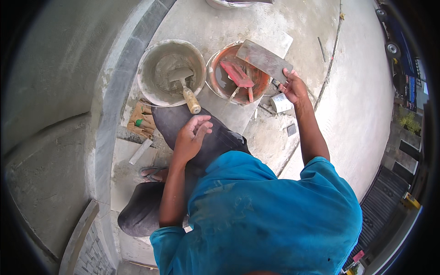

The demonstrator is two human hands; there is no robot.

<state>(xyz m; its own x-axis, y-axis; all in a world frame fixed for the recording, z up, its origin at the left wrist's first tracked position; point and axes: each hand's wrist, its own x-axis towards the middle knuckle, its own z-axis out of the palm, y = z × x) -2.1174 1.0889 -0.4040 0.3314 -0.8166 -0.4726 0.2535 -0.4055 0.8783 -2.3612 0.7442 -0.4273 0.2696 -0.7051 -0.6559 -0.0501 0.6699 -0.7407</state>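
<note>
My right hand (294, 86) grips one end of a flat rectangular plastering trowel (266, 59), tilted over the orange-lined bucket (263, 89). In that bucket a red plastic float (236, 73) and a brush-like tool with a red handle (250, 94) rest in murky water. My left hand (192, 135) hovers above my dark trouser leg, fingers loosely bent and the thumb apart, with nothing seen in it. Just ahead of it is the wooden handle of a pointing trowel (181, 75), whose blade lies in wet grey mortar inside the left bucket (143, 73).
A curved plastered wall (55, 68) with a grey tile border (114, 91) runs along the left. On the floor are a white can (281, 103), torn brown paper (141, 121), a pale strip (140, 151) and a small grey square (291, 130). Another bucket (229, 3) stands farther ahead.
</note>
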